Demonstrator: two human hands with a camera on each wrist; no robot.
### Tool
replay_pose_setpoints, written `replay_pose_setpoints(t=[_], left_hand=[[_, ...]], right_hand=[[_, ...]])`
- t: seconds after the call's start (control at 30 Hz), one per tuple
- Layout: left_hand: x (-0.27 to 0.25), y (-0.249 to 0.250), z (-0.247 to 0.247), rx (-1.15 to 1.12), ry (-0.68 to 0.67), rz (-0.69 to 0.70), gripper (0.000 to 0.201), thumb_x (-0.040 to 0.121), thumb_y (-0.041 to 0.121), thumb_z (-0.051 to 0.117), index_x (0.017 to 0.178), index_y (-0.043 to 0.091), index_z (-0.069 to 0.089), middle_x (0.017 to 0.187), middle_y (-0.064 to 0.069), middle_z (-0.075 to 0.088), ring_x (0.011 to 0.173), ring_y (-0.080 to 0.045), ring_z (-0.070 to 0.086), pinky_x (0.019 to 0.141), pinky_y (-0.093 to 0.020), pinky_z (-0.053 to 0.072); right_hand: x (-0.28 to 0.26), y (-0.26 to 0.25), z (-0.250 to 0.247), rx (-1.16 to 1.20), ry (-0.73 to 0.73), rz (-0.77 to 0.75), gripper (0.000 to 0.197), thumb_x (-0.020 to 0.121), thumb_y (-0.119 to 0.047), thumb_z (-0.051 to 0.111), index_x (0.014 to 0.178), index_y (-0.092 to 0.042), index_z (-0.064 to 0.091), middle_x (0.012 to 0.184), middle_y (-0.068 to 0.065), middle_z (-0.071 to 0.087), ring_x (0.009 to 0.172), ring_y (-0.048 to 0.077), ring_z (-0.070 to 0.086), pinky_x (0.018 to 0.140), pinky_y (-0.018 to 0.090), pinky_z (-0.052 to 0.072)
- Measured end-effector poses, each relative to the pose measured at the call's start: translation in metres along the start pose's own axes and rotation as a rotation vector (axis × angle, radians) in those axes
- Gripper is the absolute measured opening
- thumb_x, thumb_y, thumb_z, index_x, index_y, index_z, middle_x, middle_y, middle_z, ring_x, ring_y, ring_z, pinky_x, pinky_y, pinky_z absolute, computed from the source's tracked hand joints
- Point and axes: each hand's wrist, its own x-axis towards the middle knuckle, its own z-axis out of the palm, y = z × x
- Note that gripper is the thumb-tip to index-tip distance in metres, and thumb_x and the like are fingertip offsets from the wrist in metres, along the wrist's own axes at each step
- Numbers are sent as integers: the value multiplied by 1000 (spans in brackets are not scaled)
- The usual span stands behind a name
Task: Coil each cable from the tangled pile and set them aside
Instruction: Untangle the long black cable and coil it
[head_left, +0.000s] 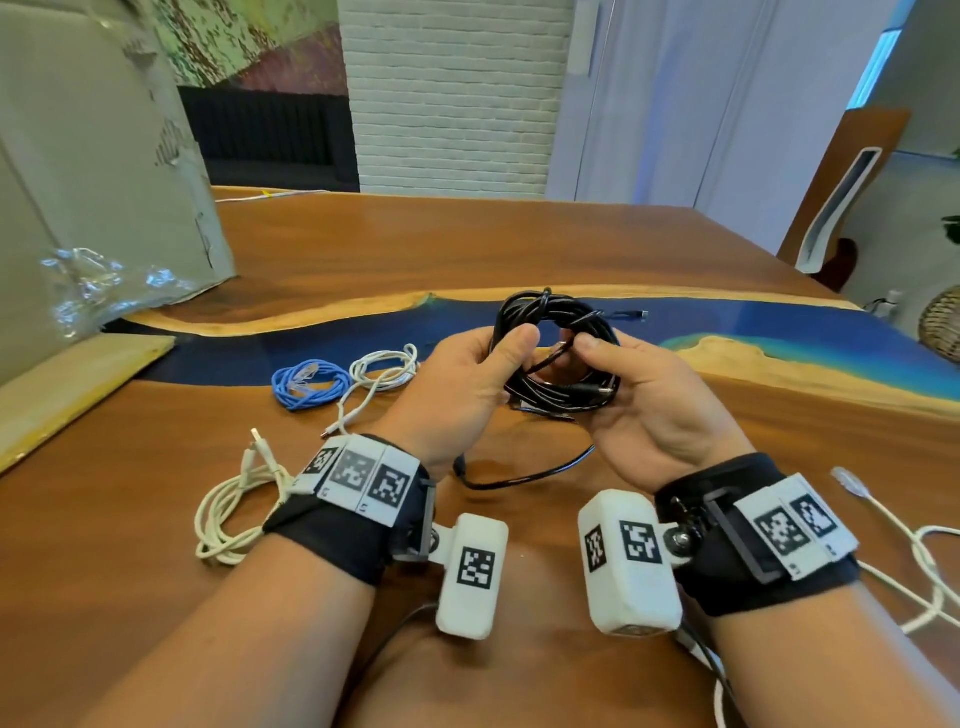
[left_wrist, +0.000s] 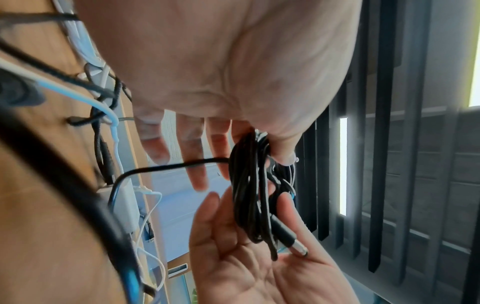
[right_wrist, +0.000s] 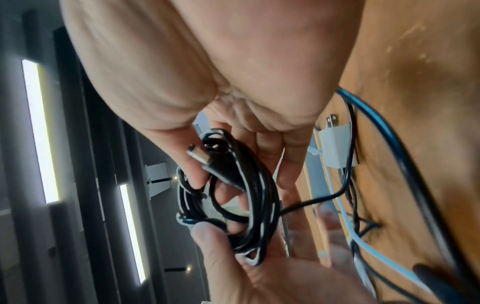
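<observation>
Left hand (head_left: 457, 384) and right hand (head_left: 644, 395) pinch black coil (head_left: 558, 353) | step: winding | next: wrap hanging tail (head_left: 524, 475), set aside.

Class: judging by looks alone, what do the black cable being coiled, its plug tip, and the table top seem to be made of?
Black cable: probably a rubber or plastic jacket, smooth, with soft highlights along its loops.
Plug tip: looks like bare metal, a silvery, shiny barrel on a black moulded sleeve.
Table: seemingly polished wood, brown grain, with a glossy blue band, possibly resin.

Cardboard box (head_left: 88, 171) and clear plastic (head_left: 98, 291) on table (head_left: 467, 244)
</observation>
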Motion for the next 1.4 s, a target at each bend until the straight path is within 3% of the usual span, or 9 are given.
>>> replay_pose_setpoints(t=[0.2,0.37,0.5,0.6,0.8,0.93,1.07,1.23,1.4], left_hand=[[2,-5,1,82,16,-8,30,104,36,54,84,17,68,88,-5,69,80,-19,59,64,-29,46],[1,-5,2,28,39,38,28,103,27,58,81,14,68,80,-9,67,76,-23,64,63,-29,54],[1,-7,3,82,67,63,28,102,29,61,83,10,70,76,-9,69,72,-17,66,63,-25,53],[1,-7,4,100,81,49,27,101,33,62,86,14,73,85,-11,73,76,-18,65,62,-25,52],[-1,-5,5,89,82,41,12,95,31,69,90,24,77,90,-11,76,78,-9,63,66,-25,48],[-2,-5,6,77,61,54,8,94,21,71,88,22,76,68,15,72,61,6,60,60,-8,43],[-3,-2,5,53,87,26,12,98,15,66,89,19,74,54,20,62,51,6,56,52,-5,37],[2,-5,2,113,180,27,13,88,41,77,83,30,81,96,-5,77,89,-15,70,86,-36,53],[4,-4,-8,19,300,-82,28,97,31,69,75,14,70,58,1,54,48,-11,47,53,-29,41]], right_hand=[[1,-2,-4,64,-106,14,14,91,-14,66,78,-10,62,78,13,40,89,31,53,111,58,43],[4,-6,-12,-504,66,-176,47,80,-3,82,123,-10,65,107,14,76,102,32,74,98,52,56],[4,-10,-19,-839,196,-280,34,79,-9,83,106,-23,69,79,2,68,71,24,68,75,43,61],[2,-14,-19,-891,238,-306,32,80,-12,84,102,-24,66,49,-10,50,46,6,47,55,24,44],[-1,-14,-17,-980,395,-367,65,76,-23,88,134,-27,59,61,3,73,55,15,70,60,37,57],[-5,-18,-15,-874,385,-352,66,81,-13,84,140,-26,57,70,3,76,65,20,75,62,39,64],[-2,-23,-18,-594,283,-232,39,92,-8,73,126,-24,65,78,3,77,79,19,75,73,36,59],[1,-23,-16,-238,169,-55,11,102,-11,55,99,-20,61,60,-4,50,60,13,54,74,40,48],[-4,-35,-22,-83,237,-90,16,102,-11,54,89,-19,57,48,-7,28,43,10,36,66,34,53]])
